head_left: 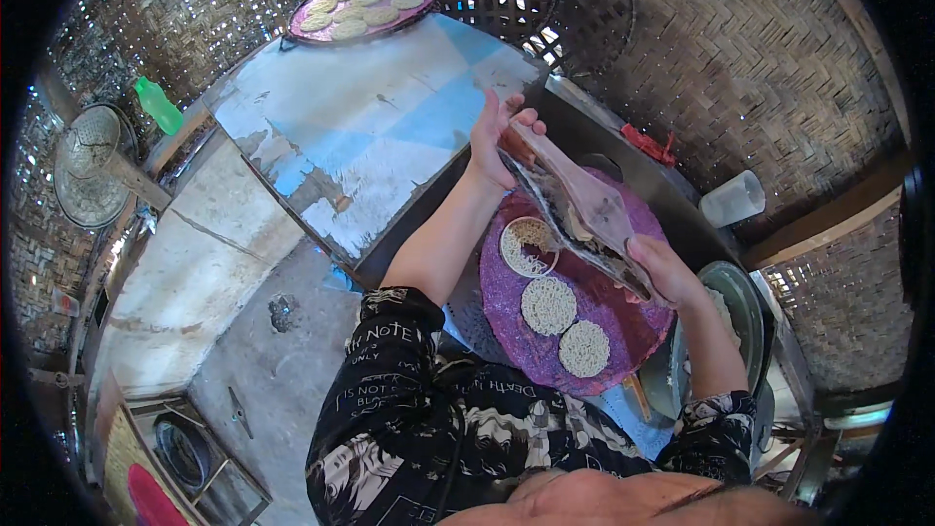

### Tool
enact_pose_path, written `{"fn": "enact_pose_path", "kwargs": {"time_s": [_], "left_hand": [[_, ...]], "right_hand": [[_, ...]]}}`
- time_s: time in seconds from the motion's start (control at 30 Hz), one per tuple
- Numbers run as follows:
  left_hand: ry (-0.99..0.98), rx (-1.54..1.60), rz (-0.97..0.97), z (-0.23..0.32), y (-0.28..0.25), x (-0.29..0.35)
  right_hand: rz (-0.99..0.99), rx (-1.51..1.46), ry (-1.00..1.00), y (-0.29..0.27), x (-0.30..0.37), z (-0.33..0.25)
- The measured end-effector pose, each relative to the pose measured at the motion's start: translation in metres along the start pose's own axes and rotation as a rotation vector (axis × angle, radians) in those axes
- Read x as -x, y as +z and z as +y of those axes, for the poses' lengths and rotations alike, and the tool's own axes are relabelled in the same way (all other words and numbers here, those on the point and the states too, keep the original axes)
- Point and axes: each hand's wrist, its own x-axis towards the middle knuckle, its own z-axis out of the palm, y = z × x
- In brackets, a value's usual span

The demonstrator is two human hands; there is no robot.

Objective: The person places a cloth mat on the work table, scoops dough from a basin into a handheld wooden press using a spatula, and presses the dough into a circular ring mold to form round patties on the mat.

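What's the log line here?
Hands: left hand and right hand grip folded pinkish sheet; Things: ring mold, two grainy discs on purple tray; Rest: green bottle

White lettering (390,333) on black shirt (506,433)

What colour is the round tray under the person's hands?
The round tray is mostly mottled purple; it shows best in the head view.

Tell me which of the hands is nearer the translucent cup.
Right. The right hand is below-left of the translucent cup in the picture; the left hand is much farther left.
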Motion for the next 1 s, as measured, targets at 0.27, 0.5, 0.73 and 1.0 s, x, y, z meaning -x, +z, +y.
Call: {"fn": "enact_pose_path", "kwargs": {"time_s": [0.27,0.5,0.73,1.0], "left_hand": [[-0.018,-0.027,0.146,0.003,0.002,0.024],[0.081,-0.158,0.254,0.016,0.021,0.02],[-0.006,-0.119,0.272,0.001,0.003,0.024],[-0.111,-0.907,-0.284,-0.007,0.032,0.054]], "right_hand": [[-0.023,-0.082,0.082,0.021,0.008,0.012],[0.06,0.025,-0.01,0.03,-0.004,0.007],[0.029,0.007,0.092,0.029,0.02,0.001],[-0.097,-0.329,-0.289,0.031,0.022,-0.017]]}}
